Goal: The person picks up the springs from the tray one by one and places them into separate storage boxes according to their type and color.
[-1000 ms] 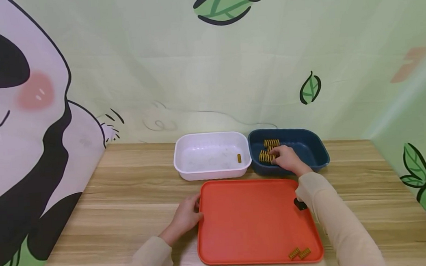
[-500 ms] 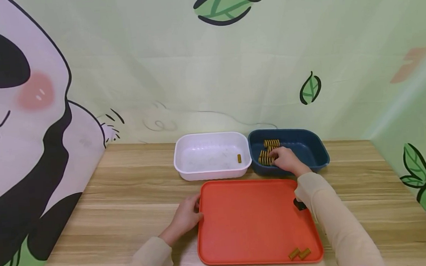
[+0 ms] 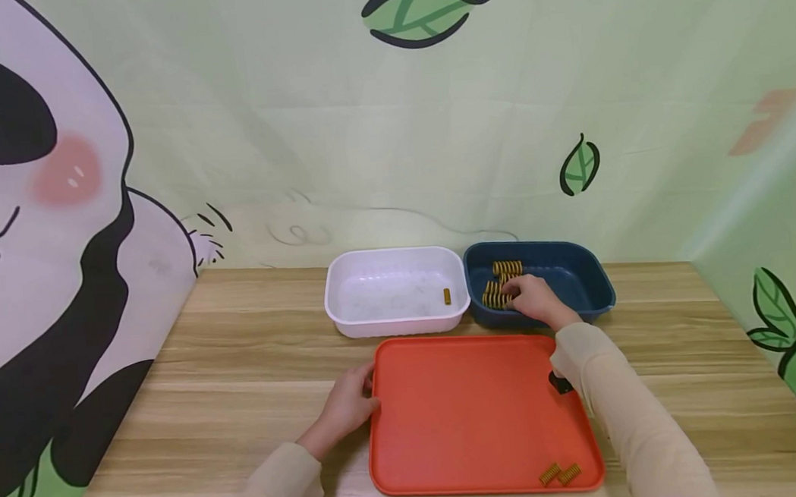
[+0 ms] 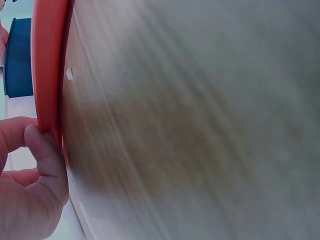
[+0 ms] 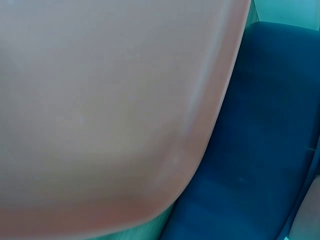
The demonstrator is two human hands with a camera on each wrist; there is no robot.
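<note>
Left hand (image 3: 348,397) pinching smooth red tray (image 3: 476,415); right hand (image 3: 536,299) pinching ribbed golden springs (image 3: 493,296), partly hiding them, in rounded blue bin (image 3: 581,284); white bin (image 3: 380,299) adjoining.

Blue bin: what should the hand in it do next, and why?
Maybe the right hand should leave the big springs in the blue bin and move toward the red tray: two small springs lie there, looking like the gold piece in the white bin.
</note>
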